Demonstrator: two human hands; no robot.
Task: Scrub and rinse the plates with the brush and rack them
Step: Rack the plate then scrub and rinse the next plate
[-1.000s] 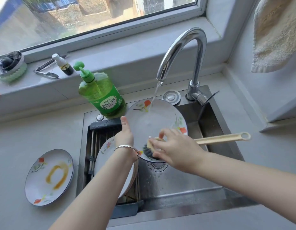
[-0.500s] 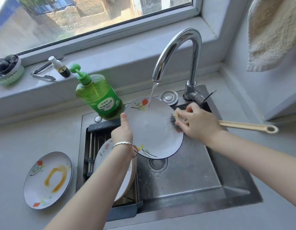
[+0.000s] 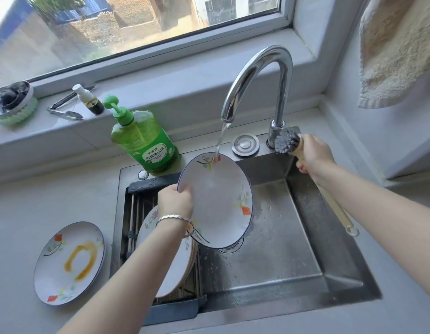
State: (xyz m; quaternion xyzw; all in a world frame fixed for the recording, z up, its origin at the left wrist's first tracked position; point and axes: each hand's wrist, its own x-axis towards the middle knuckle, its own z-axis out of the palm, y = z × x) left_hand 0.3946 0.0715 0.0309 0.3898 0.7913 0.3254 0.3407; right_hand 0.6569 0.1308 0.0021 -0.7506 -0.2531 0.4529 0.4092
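Nearest, on the counter [image 3: 28, 213] left of the sink [image 3: 293, 249], lies 1 dirty plate [image 3: 69, 263] with an orange-brown smear, untouched; just right of it the rack [image 3: 134, 213] sits in the sink's left side and carries a leaning stack [image 3: 170, 268] of plates, how many I cannot tell.

Over the rack's far end the left grip [image 3: 175, 201], a bare hand, pinches the plate [image 3: 218, 203] by its left rim, thumb on the face, fingers hidden behind; the plate is tilted over the basin with its far edge under the stream [image 3: 221, 138] from the tap [image 3: 257, 75]; this reads as the rinse, with racking to follow.

The plate looks like glazed ceramic: stiff, weighty for a 1-handed rim pinch, wet and so probably slippery, and apt to chip against the steel or the stack; the rim is the place to hold, fingers spread behind for support, and it should go into the rack edge first and gently.

Farther right, the right grip [image 3: 313, 157] is wrapped round the brush [image 3: 285, 142] close to its bristle head, raised beside the tap's base and well apart from the plate; the wooden handle runs back toward the near right under the forearm; the brush seems light and rigid, easy to hold.
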